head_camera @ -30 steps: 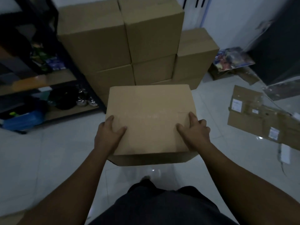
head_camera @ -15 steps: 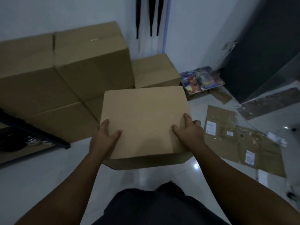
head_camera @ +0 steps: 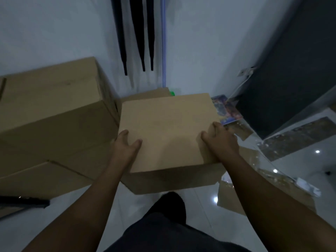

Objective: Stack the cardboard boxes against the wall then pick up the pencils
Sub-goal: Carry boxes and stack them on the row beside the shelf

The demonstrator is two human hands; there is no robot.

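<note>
Cardboard box (head_camera: pixel 169 128), plain brown with a closed top, was held off the floor between both grips. The left grip (head_camera: pixel 125 148) clasped the box's left edge close to the near corner, thumb flat on the top face and fingers going round the side out of sight. The right grip (head_camera: pixel 221 142) clasped the right edge in the same way, thumb on top and fingers curled over the rim.

Left of the left grip, stacked cardboard boxes (head_camera: pixel 54 110) stood against the white wall (head_camera: pixel 54 33), their top higher than the held box. Whether the held box touched the stack could not be told. Just beyond the grips, past the far edge of the held box, a strip of a lower box (head_camera: pixel 145 96) showed. Farther beyond and above, three dark rods (head_camera: pixel 138 33) hung down the wall.

Right of the right grip, a colourful printed sheet (head_camera: pixel 227 110) lay on the floor beside a dark panel (head_camera: pixel 291 79). Below the right grip, flattened cardboard (head_camera: pixel 234 200) lay on glossy white floor tiles (head_camera: pixel 300 160). Well below the left grip, a black bar (head_camera: pixel 23 201) ran in from the frame's edge.
</note>
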